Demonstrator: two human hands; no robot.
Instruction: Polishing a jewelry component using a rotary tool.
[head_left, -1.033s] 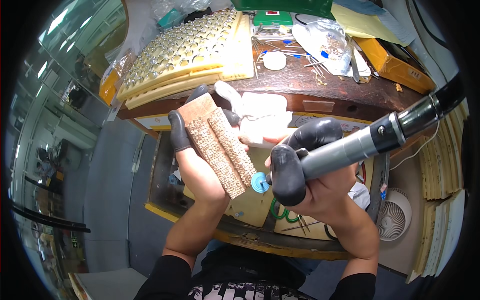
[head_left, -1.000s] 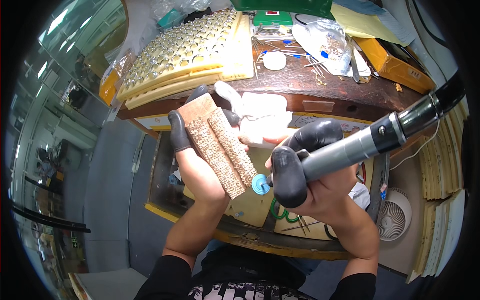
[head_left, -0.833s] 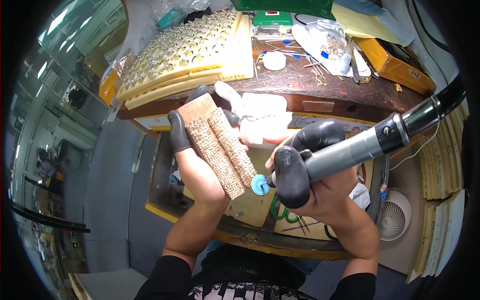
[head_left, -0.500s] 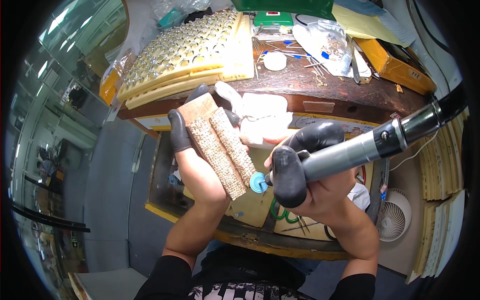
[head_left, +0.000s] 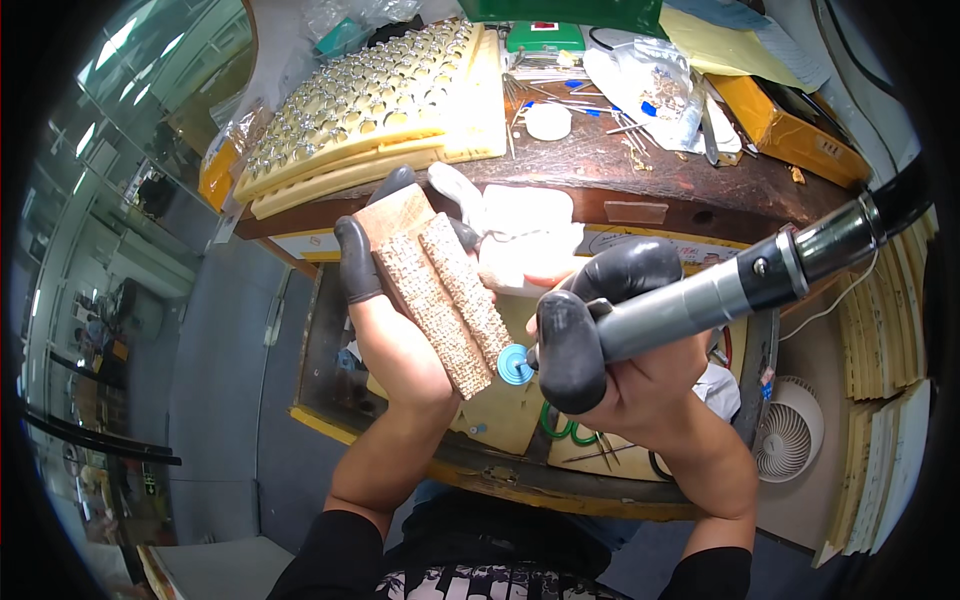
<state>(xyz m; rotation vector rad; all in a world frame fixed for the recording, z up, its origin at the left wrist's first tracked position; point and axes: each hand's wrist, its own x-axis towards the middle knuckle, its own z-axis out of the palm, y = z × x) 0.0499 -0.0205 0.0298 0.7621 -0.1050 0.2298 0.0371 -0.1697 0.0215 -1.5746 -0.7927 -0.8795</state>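
My left hand, with black finger covers, is closed round a wooden block. Two textured gold-coloured strips lie side by side along the block's face. In my right hand is a grey and black rotary handpiece, gripped near its tip. A small blue disc on the handpiece's tip sits at the lower end of the right-hand strip; I cannot tell if they touch. Behind the block, a white wrapped support juts from the bench front, close to my right fingertips.
Yellow trays of small shiny pieces stand at the bench's back left. Loose burs, a round white lid and an orange box share the bench. Below, an open drawer holds green-handled scissors. A white fan stands right.
My right hand and the handpiece have shifted very slightly left, the blue disc with them. The wooden block and my left hand have barely moved.
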